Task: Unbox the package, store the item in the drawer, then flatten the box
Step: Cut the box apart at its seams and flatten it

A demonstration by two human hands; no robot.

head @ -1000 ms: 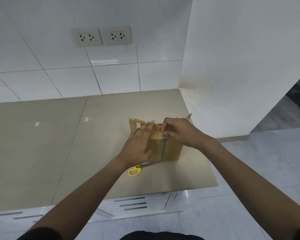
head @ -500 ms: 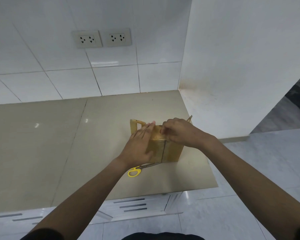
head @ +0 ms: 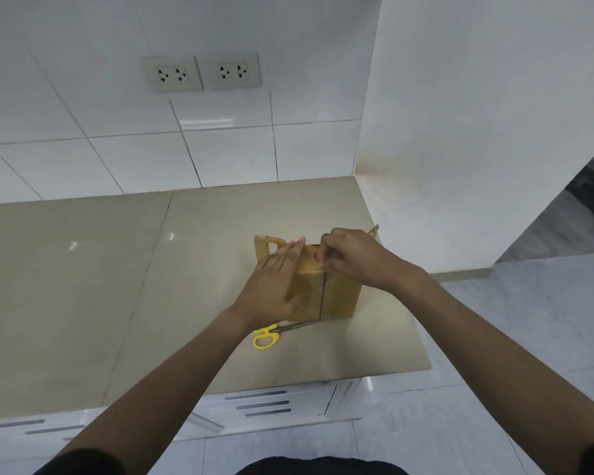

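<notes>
A small brown cardboard box (head: 336, 296) stands on the beige countertop (head: 83, 286) near its front right corner, with side flaps raised at left and right. My left hand (head: 278, 286) lies flat, fingers together, against the box's near face and top edge. My right hand (head: 350, 257) is at the top of the box with fingertips pinched on what looks like tape or a flap at the top seam. The inside of the box is hidden. White drawer fronts (head: 261, 404) with dark slot handles sit under the counter edge.
Yellow-handled scissors (head: 266, 337) lie on the counter just in front of the box, partly under my left wrist. A white tiled wall with two outlets (head: 203, 72) is behind, and a white side wall (head: 477, 132) bounds the counter on the right.
Both hands stay on the box. My right hand's fingers have shifted slightly along the top seam; the box has not moved.
</notes>
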